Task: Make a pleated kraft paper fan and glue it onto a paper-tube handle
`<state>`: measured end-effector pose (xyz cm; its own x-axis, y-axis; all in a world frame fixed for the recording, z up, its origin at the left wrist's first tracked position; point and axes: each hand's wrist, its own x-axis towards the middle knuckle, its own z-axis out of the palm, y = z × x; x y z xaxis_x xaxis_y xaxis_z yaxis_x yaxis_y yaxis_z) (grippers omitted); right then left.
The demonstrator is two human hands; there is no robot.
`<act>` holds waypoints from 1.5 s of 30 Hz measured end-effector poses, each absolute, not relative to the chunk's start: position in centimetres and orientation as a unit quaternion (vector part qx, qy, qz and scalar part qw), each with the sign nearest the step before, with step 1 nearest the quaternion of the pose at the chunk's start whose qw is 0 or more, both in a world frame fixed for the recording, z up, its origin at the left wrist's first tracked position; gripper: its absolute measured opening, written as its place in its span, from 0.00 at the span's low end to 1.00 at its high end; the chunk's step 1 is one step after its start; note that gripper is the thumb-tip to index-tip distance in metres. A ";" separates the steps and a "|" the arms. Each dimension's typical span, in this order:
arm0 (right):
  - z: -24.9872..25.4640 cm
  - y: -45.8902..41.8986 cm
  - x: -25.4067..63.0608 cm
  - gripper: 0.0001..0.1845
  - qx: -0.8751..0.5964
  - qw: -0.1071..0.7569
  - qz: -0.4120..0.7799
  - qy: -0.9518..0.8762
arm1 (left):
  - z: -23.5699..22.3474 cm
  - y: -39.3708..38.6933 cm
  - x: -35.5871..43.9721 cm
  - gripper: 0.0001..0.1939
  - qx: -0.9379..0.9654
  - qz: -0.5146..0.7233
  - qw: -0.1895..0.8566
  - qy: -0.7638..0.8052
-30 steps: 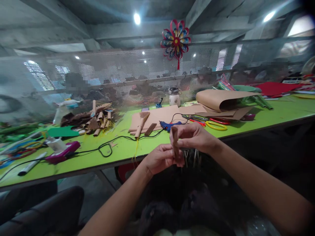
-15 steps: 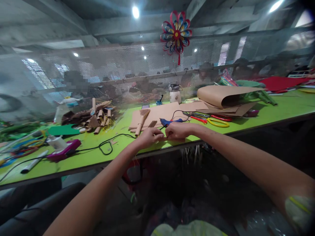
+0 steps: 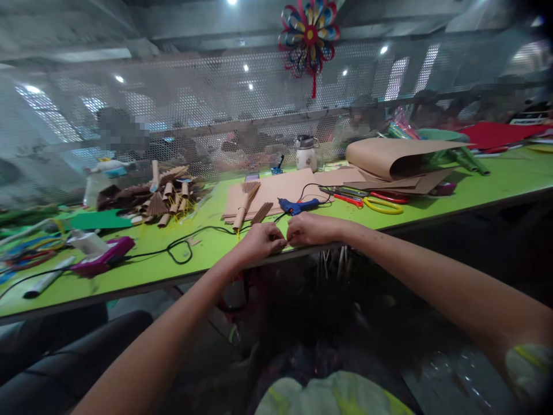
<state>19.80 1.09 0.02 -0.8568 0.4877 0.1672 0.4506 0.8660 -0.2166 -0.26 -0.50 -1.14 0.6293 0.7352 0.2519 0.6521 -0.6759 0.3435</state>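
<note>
At the front edge of the green table, my left hand and my right hand are close together with fingers curled in. Both pinch a small piece of brown paper, mostly hidden by the fingers. Just behind my right hand lies a blue glue gun, its nozzle pointing left. A pleated strip of brown paper lies behind my left hand. Beside it, a rolled brown paper tube with a fanned top rests on a stack of flat brown sheets.
Scissors with yellow handles and red-handled tools lie to the right, by a curled brown sheet. Leftward are a pile of paper tubes, a purple power strip and a black cord. A bottle stands behind.
The view has tilted down and shifted slightly. My hands stay together at the table edge; the brown paper that showed below my right hand is now mostly out of sight.
</note>
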 end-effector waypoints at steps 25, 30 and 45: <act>-0.4 0.4 20.5 0.07 -0.259 0.104 0.042 -0.959 | -2.7 -1.9 0.6 0.09 0.922 0.174 -0.038 0.343; -0.7 0.7 20.7 0.08 -0.257 0.105 0.041 -0.960 | -2.7 -1.7 0.3 0.08 0.927 0.170 -0.047 0.332; -0.1 0.3 21.2 0.10 -0.259 0.086 0.021 -0.962 | -2.0 -2.5 1.6 0.12 0.919 0.163 -0.068 0.353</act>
